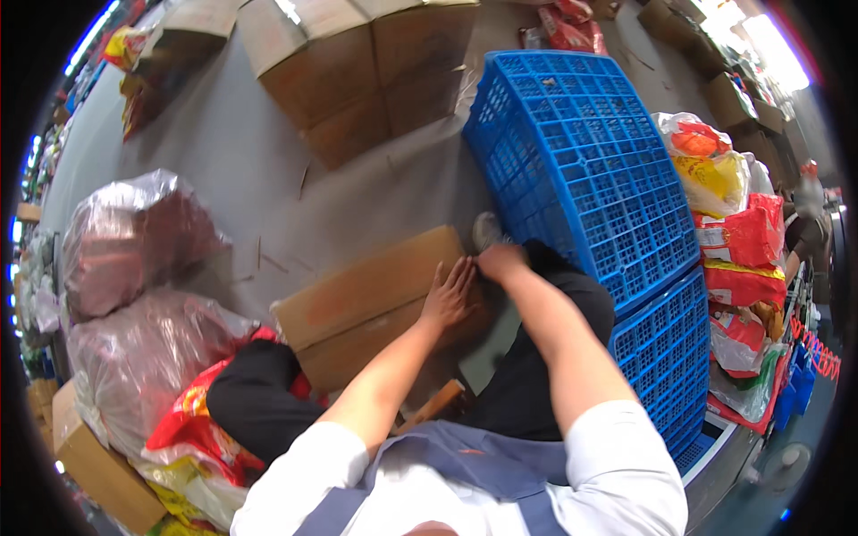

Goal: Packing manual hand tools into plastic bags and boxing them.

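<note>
A brown cardboard box [357, 290] lies in front of me, between my knees. My left hand [450, 295] rests flat on its right part, fingers stretched out and slightly apart. Right beside those fingertips, at the box's right end, is my right hand [501, 263], its fingers curled together. What it pinches, if anything, is hidden from view. My shoe [489, 230] shows just beyond the right hand.
Stacked blue plastic crates [599, 161] stand close on my right, with red and yellow bags [742, 223] behind them. Larger cardboard boxes [357, 80] stand ahead. Clear plastic-wrapped bundles [143, 241] lie at left, near a red bag [201, 420].
</note>
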A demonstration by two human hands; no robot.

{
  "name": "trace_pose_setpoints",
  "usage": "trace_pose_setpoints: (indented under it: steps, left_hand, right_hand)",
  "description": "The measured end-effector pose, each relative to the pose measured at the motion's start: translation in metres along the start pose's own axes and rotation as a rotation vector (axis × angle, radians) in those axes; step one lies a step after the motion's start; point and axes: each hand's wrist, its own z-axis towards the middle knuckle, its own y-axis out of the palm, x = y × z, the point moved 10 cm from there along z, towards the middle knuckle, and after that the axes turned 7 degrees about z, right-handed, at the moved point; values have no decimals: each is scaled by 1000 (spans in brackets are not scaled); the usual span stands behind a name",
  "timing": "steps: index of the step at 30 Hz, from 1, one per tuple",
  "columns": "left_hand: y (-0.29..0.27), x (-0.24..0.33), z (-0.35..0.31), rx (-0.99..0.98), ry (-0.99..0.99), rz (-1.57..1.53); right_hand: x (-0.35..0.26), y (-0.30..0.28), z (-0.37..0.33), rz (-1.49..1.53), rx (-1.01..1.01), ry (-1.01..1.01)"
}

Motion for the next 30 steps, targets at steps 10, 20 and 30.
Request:
trace_pose_setpoints:
  steps: [10, 20, 30]
  left_hand:
    - [6, 13, 27, -292, 71, -66]
    - [68, 33, 56, -352, 210, 219]
    - [-209, -24, -107, 180, -66, -383]
  right_hand:
    - [37, -195, -52, 128, 730, 286]
    - [269, -148, -157, 191, 593, 592]
    - [95, -317, -521, 370, 1760, -142]
